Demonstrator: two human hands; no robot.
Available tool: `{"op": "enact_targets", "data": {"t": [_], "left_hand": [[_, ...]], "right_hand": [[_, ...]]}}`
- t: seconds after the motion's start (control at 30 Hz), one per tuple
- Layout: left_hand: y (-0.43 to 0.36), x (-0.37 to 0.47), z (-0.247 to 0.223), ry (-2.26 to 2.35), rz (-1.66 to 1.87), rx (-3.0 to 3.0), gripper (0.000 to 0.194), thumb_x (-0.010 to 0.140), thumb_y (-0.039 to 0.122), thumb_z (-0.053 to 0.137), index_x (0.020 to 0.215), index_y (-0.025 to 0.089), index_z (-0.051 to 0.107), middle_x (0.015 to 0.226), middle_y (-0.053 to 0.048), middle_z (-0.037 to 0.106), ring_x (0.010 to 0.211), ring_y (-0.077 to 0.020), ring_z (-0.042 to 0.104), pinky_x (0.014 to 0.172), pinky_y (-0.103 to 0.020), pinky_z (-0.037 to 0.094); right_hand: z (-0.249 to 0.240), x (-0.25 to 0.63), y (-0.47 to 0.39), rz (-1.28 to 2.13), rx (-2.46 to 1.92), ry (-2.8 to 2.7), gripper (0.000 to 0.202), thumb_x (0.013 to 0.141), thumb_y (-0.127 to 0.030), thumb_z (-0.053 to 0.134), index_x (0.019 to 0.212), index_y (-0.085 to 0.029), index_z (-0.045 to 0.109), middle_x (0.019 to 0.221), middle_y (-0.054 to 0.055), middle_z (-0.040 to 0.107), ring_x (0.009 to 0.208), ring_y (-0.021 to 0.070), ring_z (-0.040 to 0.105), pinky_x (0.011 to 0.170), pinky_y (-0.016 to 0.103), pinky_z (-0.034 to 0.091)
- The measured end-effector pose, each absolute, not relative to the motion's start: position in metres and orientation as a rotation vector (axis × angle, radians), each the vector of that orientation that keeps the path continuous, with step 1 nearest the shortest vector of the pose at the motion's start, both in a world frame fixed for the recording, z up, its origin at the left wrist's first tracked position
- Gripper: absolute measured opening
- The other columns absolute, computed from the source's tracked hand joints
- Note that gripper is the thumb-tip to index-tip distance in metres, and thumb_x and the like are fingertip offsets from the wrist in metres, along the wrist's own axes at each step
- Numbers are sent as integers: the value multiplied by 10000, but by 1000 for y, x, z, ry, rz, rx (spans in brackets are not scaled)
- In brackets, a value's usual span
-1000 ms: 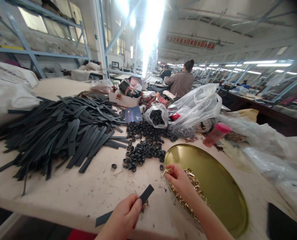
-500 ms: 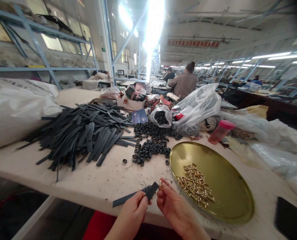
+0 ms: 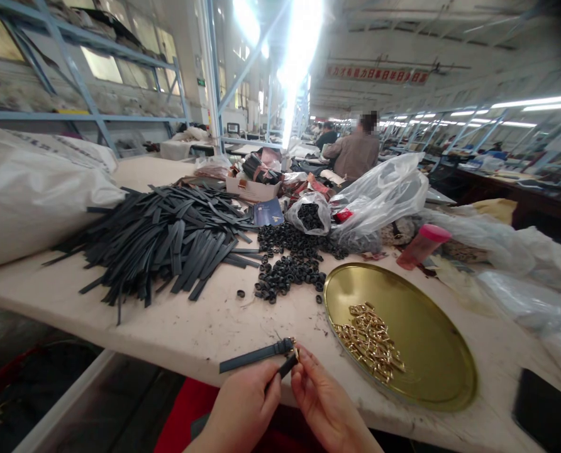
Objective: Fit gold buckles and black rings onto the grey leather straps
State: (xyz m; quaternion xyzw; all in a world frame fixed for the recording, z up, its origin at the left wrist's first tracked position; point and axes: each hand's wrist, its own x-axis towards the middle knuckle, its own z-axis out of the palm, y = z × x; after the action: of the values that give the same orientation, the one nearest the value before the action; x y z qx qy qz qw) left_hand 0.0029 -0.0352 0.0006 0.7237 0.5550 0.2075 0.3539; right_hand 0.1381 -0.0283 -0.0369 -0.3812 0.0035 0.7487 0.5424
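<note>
My left hand (image 3: 249, 399) is closed around a dark strap (image 3: 288, 365), whose end sticks out toward my right hand (image 3: 325, 396). The thumb and fingertips of my right hand pinch a small gold buckle (image 3: 297, 355) at that strap end; whether the strap passes through it I cannot tell. Just beyond my hands, a finished-looking dark strap (image 3: 252, 356) with a loop and a gold piece at its tip lies on the table. To the right, a round gold tray (image 3: 431, 352) carries a heap of small gold buckles (image 3: 370, 340).
A big pile of dark straps (image 3: 167, 242) covers the table's left side. Small black loops (image 3: 287, 277) are heaped in the middle, others in a clear bag (image 3: 309, 217). A pink-lidded jar (image 3: 422, 246) and a black flat object (image 3: 547, 409) are at right. Another person (image 3: 356, 154) sits farther back.
My right hand has brought the gold buckle against the strap end, and the strap in my left hand has tilted. The view has shifted slightly, showing more of the strap on the table.
</note>
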Motion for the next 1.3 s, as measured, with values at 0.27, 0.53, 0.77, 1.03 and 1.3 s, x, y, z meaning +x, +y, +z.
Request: {"op": "enact_targets", "data": {"t": [0.27, 0.53, 0.77, 1.03, 1.3], "left_hand": [[-30, 14, -12, 1255, 628, 1213, 115, 780, 275, 380, 721, 191, 431, 509, 70, 431, 426, -78, 372, 419, -182, 292], [-23, 15, -22, 1101, 611, 917, 293, 717, 486, 408, 687, 195, 402, 415, 102, 380, 306, -33, 236, 313, -168, 154], [-22, 20, -51, 1236, 645, 943, 205, 756, 384, 404, 650, 209, 381, 383, 115, 322, 316, -52, 263, 336, -175, 195], [-23, 16, -25, 1109, 573, 1112, 192, 792, 323, 420, 724, 160, 492, 477, 79, 393, 397, -59, 324, 388, -176, 251], [-1, 11, -41, 1110, 519, 1047, 256, 784, 438, 435, 733, 188, 409, 468, 70, 498, 326, -53, 383, 342, -153, 239]], "right_hand": [[-50, 129, -38, 1504, -1197, -771, 299, 619, -419, 710, 740, -162, 617, 639, -18, 611, 579, 120, 544, 527, 217, 436], [-39, 131, -30, 1730, -1156, -574, 232, 688, -391, 630, 756, -181, 560, 562, -38, 541, 506, 109, 476, 475, 214, 379], [-48, 137, -28, 1179, -1486, -1245, 142, 705, -332, 582, 677, -193, 565, 634, -3, 561, 606, 154, 499, 575, 254, 400], [-48, 148, -19, 1797, -1355, -870, 190, 683, -331, 617, 697, -161, 533, 520, -61, 466, 457, 74, 374, 450, 195, 304], [-34, 156, -7, 1560, -1287, -1367, 190, 781, -354, 528, 756, -171, 573, 710, -1, 568, 672, 139, 496, 604, 238, 389]]}}
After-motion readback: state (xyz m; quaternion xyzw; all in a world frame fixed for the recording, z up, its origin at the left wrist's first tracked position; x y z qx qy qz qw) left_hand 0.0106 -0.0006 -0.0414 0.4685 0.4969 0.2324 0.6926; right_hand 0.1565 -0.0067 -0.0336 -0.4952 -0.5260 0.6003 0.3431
